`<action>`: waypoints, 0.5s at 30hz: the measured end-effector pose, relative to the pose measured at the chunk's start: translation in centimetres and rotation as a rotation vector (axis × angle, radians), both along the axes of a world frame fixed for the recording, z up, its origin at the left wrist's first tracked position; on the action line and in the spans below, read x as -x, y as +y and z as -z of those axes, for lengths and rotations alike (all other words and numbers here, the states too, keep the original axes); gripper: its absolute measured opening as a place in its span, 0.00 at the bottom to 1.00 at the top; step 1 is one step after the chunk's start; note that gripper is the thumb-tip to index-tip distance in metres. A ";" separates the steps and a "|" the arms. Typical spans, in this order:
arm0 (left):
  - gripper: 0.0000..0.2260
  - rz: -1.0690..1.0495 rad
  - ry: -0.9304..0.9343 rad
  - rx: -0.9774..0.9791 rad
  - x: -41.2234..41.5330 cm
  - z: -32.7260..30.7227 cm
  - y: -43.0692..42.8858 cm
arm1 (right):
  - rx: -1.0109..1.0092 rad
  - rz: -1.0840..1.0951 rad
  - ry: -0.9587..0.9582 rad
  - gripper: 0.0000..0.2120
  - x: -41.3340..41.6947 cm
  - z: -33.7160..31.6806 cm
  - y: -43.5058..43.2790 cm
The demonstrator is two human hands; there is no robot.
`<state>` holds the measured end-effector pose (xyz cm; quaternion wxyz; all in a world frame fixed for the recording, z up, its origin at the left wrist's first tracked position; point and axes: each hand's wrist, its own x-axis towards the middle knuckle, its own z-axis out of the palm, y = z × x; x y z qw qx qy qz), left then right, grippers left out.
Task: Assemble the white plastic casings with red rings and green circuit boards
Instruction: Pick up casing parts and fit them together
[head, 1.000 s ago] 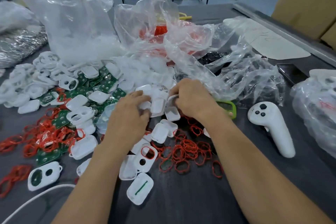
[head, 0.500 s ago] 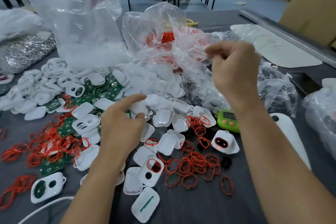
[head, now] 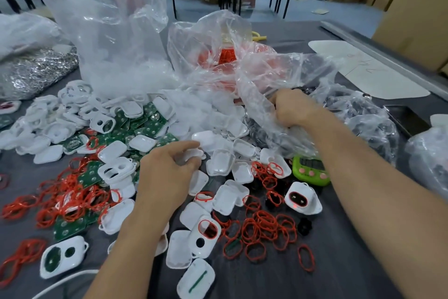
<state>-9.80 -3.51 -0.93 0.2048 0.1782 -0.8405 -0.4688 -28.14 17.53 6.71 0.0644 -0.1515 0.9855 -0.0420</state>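
Fingers: on the left hand (head: 167, 172) they hang loosely curled with the forefinger (head: 186, 146) stretched forward; whether they pinch a small white piece beneath, I cannot tell (it blurs there). The right hand (head: 294, 109) has its fingers bunched tight into the film of a clear bag (head: 264, 75).
Task's thing: white casings (head: 219, 161) lie heaped mid-table, right under and just ahead of the left hand.
Key relation: one smooth shell (head: 206, 139) sits just beyond the left forefinger's tip, its long axis running across from left to right. The left hand is much the nearer, and the right is busy with the bag further back.
Other parts: red rings (head: 264, 228) are scattered near the person's side, right of the left forearm. Green circuit boards (head: 143, 126) lie mixed among shells to the left.
Containers: a tall bag (head: 116, 44) at the back holds white plastic parts, and the bag beside it (head: 225, 53) holds red rings. What the gripped bag holds looks dark and unclear.
Nearby: a green timer (head: 310, 170) rests by the right forearm, with a closed-up casing (head: 303, 199) showing a red light just in front of it.
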 end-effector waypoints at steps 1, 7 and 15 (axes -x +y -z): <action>0.11 -0.012 0.005 -0.013 0.1 -0.1 -0.1 | 0.019 0.005 -0.006 0.14 -0.3 0.0 0.2; 0.11 -0.083 0.078 -0.065 -0.3 -0.7 0.1 | 0.538 0.061 0.508 0.16 -5.3 -1.1 -1.5; 0.18 -0.175 0.130 -0.227 -0.6 -1.1 -0.9 | 0.491 -0.171 -0.044 0.15 -10.9 4.7 -8.3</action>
